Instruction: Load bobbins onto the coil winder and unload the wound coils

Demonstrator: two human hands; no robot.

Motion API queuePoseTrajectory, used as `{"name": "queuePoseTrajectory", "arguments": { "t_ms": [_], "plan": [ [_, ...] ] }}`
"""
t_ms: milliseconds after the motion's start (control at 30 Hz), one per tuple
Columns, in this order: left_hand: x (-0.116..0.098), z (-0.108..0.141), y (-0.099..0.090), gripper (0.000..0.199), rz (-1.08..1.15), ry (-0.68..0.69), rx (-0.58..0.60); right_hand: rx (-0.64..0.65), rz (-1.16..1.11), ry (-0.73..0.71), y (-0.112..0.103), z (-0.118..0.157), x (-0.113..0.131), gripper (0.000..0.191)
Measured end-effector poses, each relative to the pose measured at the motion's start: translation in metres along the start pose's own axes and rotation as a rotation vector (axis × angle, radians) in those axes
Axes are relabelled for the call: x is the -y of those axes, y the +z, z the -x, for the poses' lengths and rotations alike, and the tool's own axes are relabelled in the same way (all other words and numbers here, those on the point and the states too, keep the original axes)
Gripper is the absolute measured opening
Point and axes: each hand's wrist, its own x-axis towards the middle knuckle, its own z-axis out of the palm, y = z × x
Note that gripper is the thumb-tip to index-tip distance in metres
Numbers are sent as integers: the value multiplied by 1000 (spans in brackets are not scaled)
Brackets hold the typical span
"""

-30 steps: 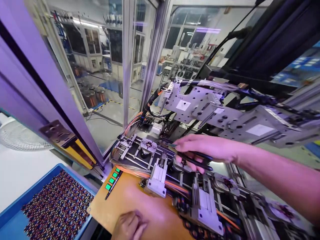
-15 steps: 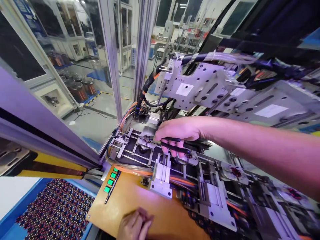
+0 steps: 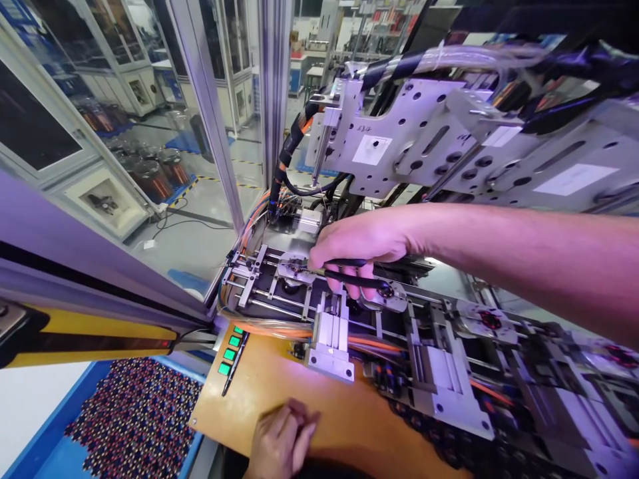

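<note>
Fingers of my right hand (image 3: 357, 249) are wrapped round black-handled pliers (image 3: 357, 276). The tips of the pliers point left, at a round part in a metal holder (image 3: 297, 266) on the machine's rail. My left hand (image 3: 284, 436) rests low over the tan board (image 3: 344, 406) with its fingers curled together; whether anything small is between them is hidden. Further holders with round parts (image 3: 489, 320) run to the right along the line.
A blue bin (image 3: 47, 436) with many small dark round parts is at the lower left. Green buttons (image 3: 229, 354) and a pen (image 3: 234, 364) are on the board. Metal plates (image 3: 424, 143) and thick cables rise behind my right hand; a yellow-edged bar (image 3: 94, 339) crosses the left.
The view has shifted, so the board and bin sit further right. My right hand still has the pliers at the same holder, and my left hand stays over the board.
</note>
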Motion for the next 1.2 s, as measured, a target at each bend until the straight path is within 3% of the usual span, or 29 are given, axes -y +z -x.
{"name": "queuePoseTrajectory", "arguments": {
  "t_ms": [567,700,833,1000,1200],
  "plan": [
    [2,2,1,8,25,6,-2,-49,-58,12,3,-3,0,23],
    [2,4,1,9,8,-1,1,-81,-57,-107,9,6,-3,24],
    [3,5,0,11,-12,-3,14,-92,-102,-269,8,36,-10,23],
    [0,1,-3,13,-34,1,14,-90,-125,-232,-5,71,-40,22],
    [-5,-4,-7,13,-43,12,31,-125,-97,-109,-7,78,-93,28]
  ]
}}
